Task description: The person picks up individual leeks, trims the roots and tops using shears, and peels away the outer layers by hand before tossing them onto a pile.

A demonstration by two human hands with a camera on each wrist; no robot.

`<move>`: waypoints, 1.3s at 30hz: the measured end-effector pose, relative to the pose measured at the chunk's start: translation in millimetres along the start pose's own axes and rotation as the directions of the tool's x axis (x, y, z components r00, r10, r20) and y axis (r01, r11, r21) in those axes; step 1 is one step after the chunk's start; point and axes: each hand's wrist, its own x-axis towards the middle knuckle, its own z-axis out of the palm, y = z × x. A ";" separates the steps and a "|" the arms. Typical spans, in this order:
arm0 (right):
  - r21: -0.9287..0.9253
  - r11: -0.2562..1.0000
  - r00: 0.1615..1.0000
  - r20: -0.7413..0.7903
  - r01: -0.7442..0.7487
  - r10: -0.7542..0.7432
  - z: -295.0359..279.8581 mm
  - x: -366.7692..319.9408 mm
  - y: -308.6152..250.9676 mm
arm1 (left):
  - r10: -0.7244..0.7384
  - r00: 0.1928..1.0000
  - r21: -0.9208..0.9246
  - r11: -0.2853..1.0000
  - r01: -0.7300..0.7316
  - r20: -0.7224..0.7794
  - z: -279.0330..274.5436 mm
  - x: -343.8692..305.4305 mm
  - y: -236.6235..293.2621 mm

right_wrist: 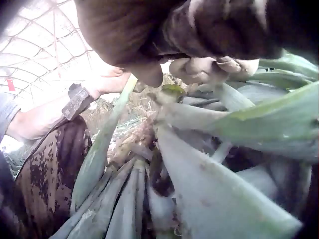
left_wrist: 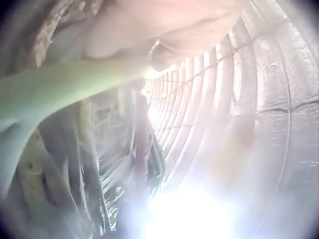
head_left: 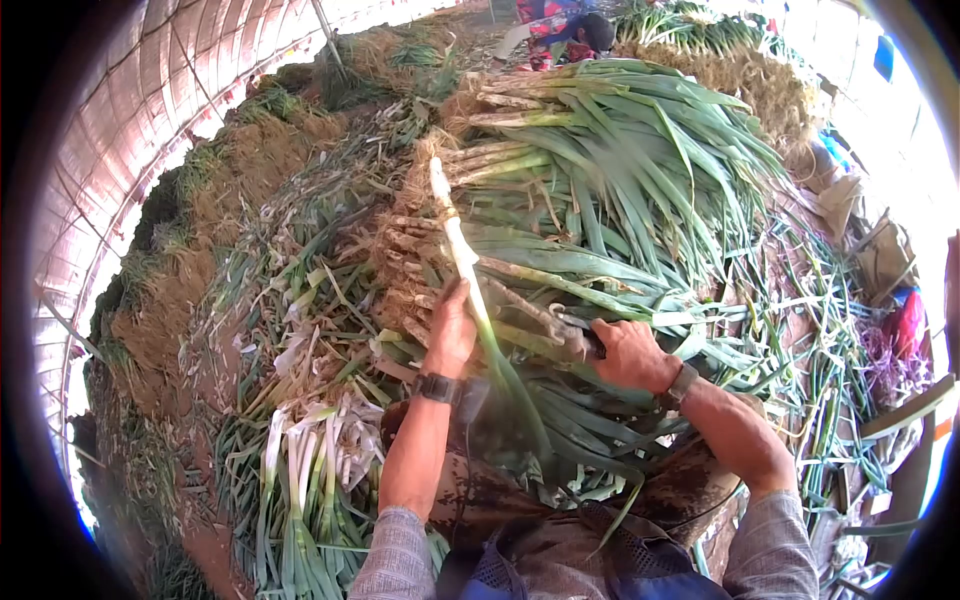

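A long leek (head_left: 462,250) with a bare white stem stands out in front, its roots end pointing away and green leaves toward the lap. The left hand (head_left: 453,335) grips it around the lower stem; in the left wrist view the pale green stem (left_wrist: 75,82) runs beneath the blurred hand (left_wrist: 164,27). To the right, the right hand (head_left: 630,355) has its fingers curled round a small dark handle (head_left: 597,345), beside a brownish unpeeled stalk (head_left: 520,300). What the handle belongs to is unclear. In the right wrist view, curled fingers (right_wrist: 199,69) lie just above broad leaves (right_wrist: 214,184).
A big pile of leeks (head_left: 640,170) lies ahead, roots to the left. Several white-stemmed leeks (head_left: 310,470) rest at lower left beside leaf scraps. Another person (head_left: 570,35) bends at the far end. Loose leaves (head_left: 810,330) and a pink bag (head_left: 908,325) lie to the right.
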 end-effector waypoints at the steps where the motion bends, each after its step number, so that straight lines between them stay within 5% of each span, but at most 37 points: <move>1: -0.002 1.000 1.000 -0.017 -0.017 0.017 -1.6 0.0 -1.1 | 0.013 1.000 0.029 0.999 -0.013 0.005 3.3 -1.9 1.8; 6: 0.034 0.999 0.999 -0.026 0.040 -0.039 -1.3 1.3 1.5 | 0.051 0.998 0.192 0.980 -0.055 0.025 7.8 -5.6 -4.7; 13: 0.015 0.999 0.999 0.005 0.052 -0.052 1.7 1.9 6.0 | -0.078 0.996 0.141 0.987 0.072 0.036 12.1 -13.4 -12.3; 16: 0.006 1.000 1.000 0.023 -0.008 0.008 -2.4 3.2 2.9 | -0.051 0.996 0.304 0.950 0.072 -0.078 12.0 -19.8 -23.8; 24: -0.078 0.994 0.993 0.087 -0.073 0.079 3.1 6.1 13.7 | -0.176 0.960 0.224 0.948 0.225 -0.216 17.7 -66.4 -67.1; 31: -0.068 0.997 0.987 0.155 -0.036 0.046 8.4 8.2 13.5 | -0.284 0.912 0.157 0.927 0.339 -0.297 -61.8 -52.9 -118.5; 34: -0.085 0.996 0.994 0.100 -0.030 0.038 12.6 14.7 11.3 | -0.353 0.883 0.069 0.918 0.391 -0.310 -6.6 -79.2 -85.2; 38: -0.066 0.998 0.991 0.132 -0.017 0.026 6.2 18.1 6.3 | -0.307 0.880 0.055 0.936 0.349 -0.362 -2.9 -79.5 -81.5; 39: -0.060 0.998 0.995 0.099 -0.013 0.018 3.7 18.0 4.1 | -0.328 0.918 0.059 0.935 0.348 -0.223 -4.8 -82.8 -79.6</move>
